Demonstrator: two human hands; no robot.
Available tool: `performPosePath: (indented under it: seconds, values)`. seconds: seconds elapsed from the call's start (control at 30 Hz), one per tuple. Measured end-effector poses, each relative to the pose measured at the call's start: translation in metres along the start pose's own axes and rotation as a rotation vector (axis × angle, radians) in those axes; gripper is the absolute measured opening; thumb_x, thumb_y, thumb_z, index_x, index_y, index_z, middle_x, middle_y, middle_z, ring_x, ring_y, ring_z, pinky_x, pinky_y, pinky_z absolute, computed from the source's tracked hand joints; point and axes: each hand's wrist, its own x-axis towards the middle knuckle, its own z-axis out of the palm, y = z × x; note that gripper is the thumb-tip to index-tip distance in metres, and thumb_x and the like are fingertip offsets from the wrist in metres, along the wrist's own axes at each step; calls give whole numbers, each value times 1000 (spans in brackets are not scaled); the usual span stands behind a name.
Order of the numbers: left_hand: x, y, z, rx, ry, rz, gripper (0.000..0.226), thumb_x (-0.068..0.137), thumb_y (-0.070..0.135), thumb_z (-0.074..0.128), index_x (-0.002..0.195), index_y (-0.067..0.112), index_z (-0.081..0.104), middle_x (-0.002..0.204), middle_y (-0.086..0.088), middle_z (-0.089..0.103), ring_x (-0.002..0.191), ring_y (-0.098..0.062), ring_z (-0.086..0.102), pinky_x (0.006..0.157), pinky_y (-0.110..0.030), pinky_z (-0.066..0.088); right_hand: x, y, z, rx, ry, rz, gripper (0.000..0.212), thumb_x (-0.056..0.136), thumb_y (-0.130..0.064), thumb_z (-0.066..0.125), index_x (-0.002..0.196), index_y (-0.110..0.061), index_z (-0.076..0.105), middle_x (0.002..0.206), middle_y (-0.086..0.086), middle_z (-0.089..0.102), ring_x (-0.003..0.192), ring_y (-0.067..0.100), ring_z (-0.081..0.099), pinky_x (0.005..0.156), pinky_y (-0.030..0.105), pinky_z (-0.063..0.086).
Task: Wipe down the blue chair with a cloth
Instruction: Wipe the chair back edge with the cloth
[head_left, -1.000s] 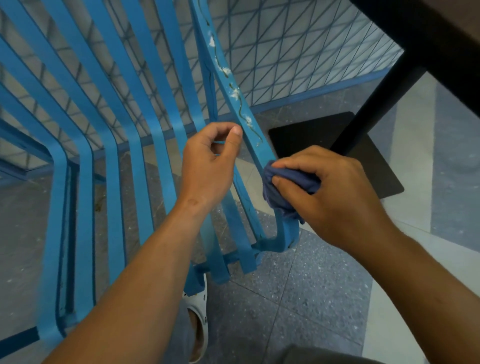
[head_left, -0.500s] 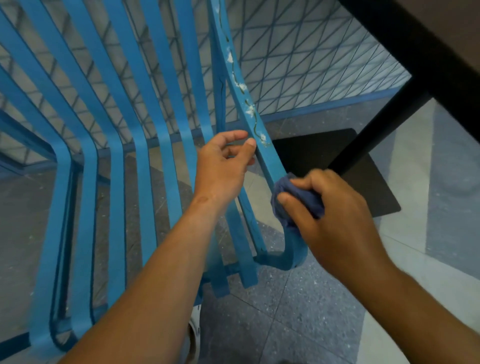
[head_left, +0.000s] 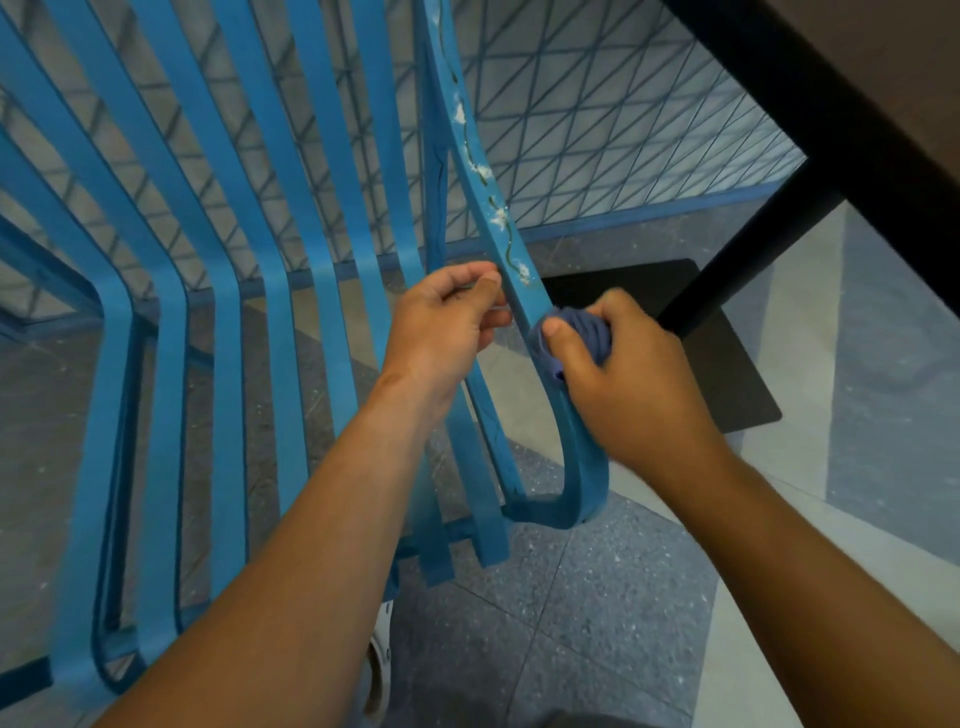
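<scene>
two hands on blue chair (head_left: 332, 218) outer slat. right hand (head_left: 618, 379) clamps bunched cloth (head_left: 582, 332) against slat, just below white specks (head_left: 498, 215). left hand (head_left: 441, 327) pinches slat beside it, steadying. best: press firm, stroke upward over specks, refold cloth when soiled.

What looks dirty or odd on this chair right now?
White flecks and a dark squiggly streak soil the blue chair's right-hand slat, above the cloth the right hand grips; that stretch looks unwiped.
</scene>
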Motion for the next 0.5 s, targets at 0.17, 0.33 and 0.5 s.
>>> performPosePath:
  seconds: [0.17,0.33,0.5]
  values:
    - [2,0,-4,36,-29,12,14,100,27,62,111,22,70,94,4,77,93,-15,75,75,-27,51,-13,3,1,-62,-6,-8,33,97,-55,52,89,-23,46,72,-8,55,66,5,59,55,27,47]
    - [1,1,-2,15,-23,-2,15,101,29,60,110,22,70,87,8,75,81,-9,73,77,-29,52,40,-14,7,-46,-62,38,38,99,-55,51,79,-24,42,78,-4,51,68,7,49,55,28,32]
    - [-1,5,-1,-14,-41,-17,15,102,26,58,111,18,69,82,7,72,75,-9,71,82,-35,56,38,-19,12,-139,-20,-32,35,98,-59,48,95,-24,44,80,-9,50,68,7,49,54,30,32]
